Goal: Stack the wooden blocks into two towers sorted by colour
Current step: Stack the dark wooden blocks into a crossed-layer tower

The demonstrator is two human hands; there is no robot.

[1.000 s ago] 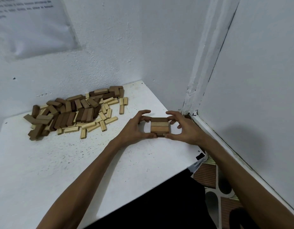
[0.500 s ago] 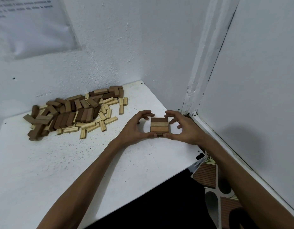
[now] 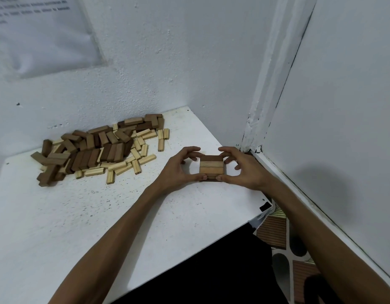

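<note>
Head camera: a person squares up a low tower [image 3: 211,168] of wooden blocks on a white table [image 3: 58,227], the left hand [image 3: 178,170] and right hand [image 3: 244,170] curled round it from either side. Each thumb presses the tower's near edge and the fingers hook over its far edge, so both hands grip the blocks and hold nothing else. The tower's top layer shows three blocks lying side by side, the farthest darker than the two nearer ones, with the edge of a lower layer just visible beneath; how many layers there are cannot be told. A loose pile [image 3: 97,150] of dark and pale blocks lies well apart to the tower's left and farther back, unsorted. A wall corner [image 3: 249,148] stands just right of and behind the tower, and a sheet of paper [image 3: 40,36] hangs high on the wall to its far left. The task looks to be in its opening stage, with no second tower in sight. Doing this step well probably means even pressure from both sides until the block ends sit flush, then letting go gently. The differing shades on top may warrant a check before more blocks go on, and the nearby wall leaves little room on the tower's right for a second stack.
</note>
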